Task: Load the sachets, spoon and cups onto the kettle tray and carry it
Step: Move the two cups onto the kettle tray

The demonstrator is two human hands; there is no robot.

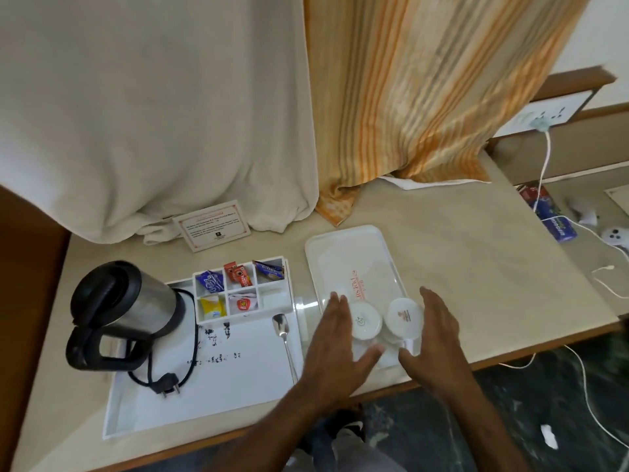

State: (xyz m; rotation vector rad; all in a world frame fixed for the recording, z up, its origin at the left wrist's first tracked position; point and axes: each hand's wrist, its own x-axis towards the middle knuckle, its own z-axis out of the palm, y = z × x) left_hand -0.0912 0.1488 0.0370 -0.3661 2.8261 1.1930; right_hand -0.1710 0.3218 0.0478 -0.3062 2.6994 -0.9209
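A white kettle tray (218, 379) lies at the left with a steel kettle (122, 308) on it, sachets (226, 291) in its divided compartments and a spoon (284, 338) along its right side. To its right, two upturned white cups (366, 321) (405, 316) stand on a smaller white tray (347, 260). My left hand (335, 349) is just left of the left cup, fingers spread, thumb below it. My right hand (434, 332) is just right of the right cup, fingers apart. Neither hand grips a cup.
A printed card (212, 224) stands behind the kettle tray, below a white curtain; a striped orange curtain hangs behind the small tray. Right of the counter are a white cable (544, 158) from a wall socket, packets (548, 212) and a white controller (616, 236). The counter edge runs just below my hands.
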